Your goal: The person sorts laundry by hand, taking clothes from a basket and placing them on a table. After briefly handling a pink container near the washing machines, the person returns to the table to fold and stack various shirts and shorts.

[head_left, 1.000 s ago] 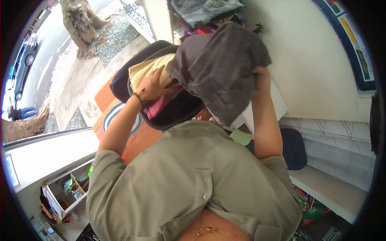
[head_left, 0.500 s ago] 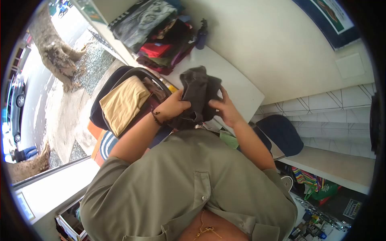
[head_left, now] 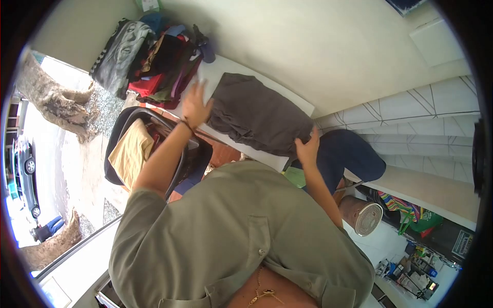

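A dark grey garment [head_left: 262, 113], loosely folded into a long bundle, lies across the white table [head_left: 226, 65] in front of me. My right hand [head_left: 308, 148] grips its right end, thumb on top; the rest of those fingers are partly hidden. Off the garment's left end, my left hand [head_left: 196, 107] is slightly blurred, with fingers spread and nothing in them. Below that forearm, a folded tan cloth [head_left: 128, 151] rests in a dark-rimmed seat or container [head_left: 177, 123].
A tall pile of folded clothes [head_left: 167, 69] stands at the table's far left, with a dark bottle [head_left: 205, 50] beside it. To the right are a navy chair [head_left: 362, 154] and a brown cylinder [head_left: 359, 214] with a perforated end. A wall [head_left: 308, 46] runs behind the table.
The garment was bunched up between both hands; now it lies stretched along the table. My left hand has let go and moved left. My right hand is still at the garment, and the view has shifted.
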